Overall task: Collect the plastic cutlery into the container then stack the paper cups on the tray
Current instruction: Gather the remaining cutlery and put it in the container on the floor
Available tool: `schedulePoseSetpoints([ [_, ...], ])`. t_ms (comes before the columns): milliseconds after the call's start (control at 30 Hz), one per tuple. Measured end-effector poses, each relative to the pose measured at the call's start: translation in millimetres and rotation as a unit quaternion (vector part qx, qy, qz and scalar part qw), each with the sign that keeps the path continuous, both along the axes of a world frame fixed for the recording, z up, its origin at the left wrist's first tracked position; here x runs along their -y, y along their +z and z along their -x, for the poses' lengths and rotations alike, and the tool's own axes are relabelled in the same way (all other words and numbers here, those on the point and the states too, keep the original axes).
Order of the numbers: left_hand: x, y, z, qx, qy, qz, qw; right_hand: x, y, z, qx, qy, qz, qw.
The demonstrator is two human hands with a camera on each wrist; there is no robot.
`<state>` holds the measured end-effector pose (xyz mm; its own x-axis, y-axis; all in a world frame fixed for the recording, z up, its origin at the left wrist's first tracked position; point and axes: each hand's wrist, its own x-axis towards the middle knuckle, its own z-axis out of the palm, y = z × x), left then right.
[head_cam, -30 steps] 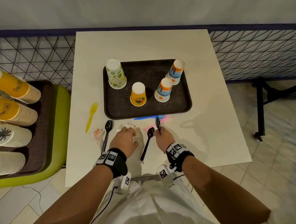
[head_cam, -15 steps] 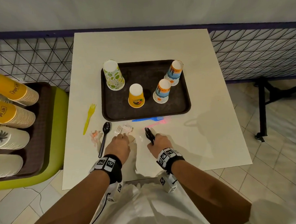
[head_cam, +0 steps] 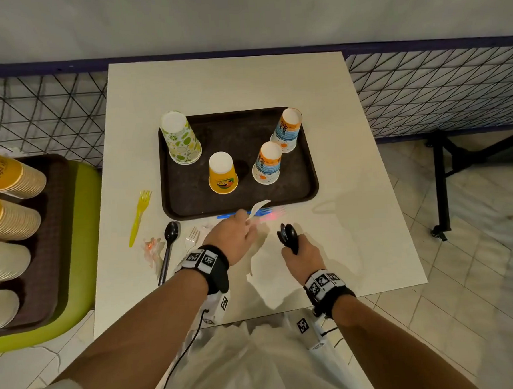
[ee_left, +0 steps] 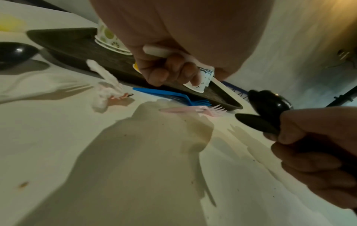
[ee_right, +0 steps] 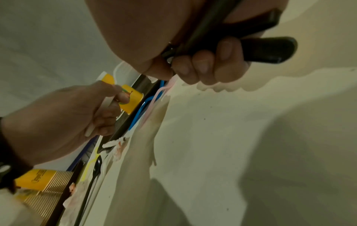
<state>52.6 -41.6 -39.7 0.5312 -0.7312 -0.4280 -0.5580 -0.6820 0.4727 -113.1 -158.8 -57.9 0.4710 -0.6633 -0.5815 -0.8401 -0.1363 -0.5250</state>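
Observation:
My left hand (head_cam: 236, 234) grips a white plastic spoon (head_cam: 259, 208) by its handle (ee_left: 154, 51), lifted just in front of the brown tray (head_cam: 190, 209). My right hand (head_cam: 301, 253) holds black spoons (head_cam: 287, 235) bunched upright (ee_left: 268, 100) above the table. A blue fork (ee_left: 164, 94) and a pink fork (ee_left: 197, 109) lie along the tray's near edge. On the table to the left lie a black spoon (head_cam: 169, 246), a clear fork (head_cam: 192, 238) and a yellow fork (head_cam: 140, 215). Several paper cups stand upside down on the tray: green (head_cam: 181, 138), orange (head_cam: 222, 173), two striped (head_cam: 267, 164).
Crumpled wrappers (head_cam: 152, 249) lie left of the black spoon. A green seat (head_cam: 82, 233) at the left carries a tray with stacks of cups (head_cam: 7, 177) lying on their sides. A wire fence (head_cam: 434, 92) runs behind the white table (head_cam: 228, 82).
My left hand picked the white spoon off the table and lifted it toward the tray. My right hand gathered the second black spoon and drew back, holding both upright.

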Motion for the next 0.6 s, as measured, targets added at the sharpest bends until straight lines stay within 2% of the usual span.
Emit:
schedulePoseSetpoints([
  [133, 20.2, -15.0, -4.9, 0.04, -0.053, -0.044, 0.997, 9.6, 3.1, 6.2, 0.003, -0.017, -0.015, 1.0],
  [267, 24.4, -27.3, -6.6, 0.052, -0.068, -0.079, 0.993, 15.7, -1.1, 12.3, 0.004, -0.023, -0.024, 0.999],
  [600, 4.4, -12.1, 0.4, 0.079, -0.055, -0.032, 0.995, 22.6, -2.8, 5.5, 0.021, -0.038, -0.02, 0.999],
])
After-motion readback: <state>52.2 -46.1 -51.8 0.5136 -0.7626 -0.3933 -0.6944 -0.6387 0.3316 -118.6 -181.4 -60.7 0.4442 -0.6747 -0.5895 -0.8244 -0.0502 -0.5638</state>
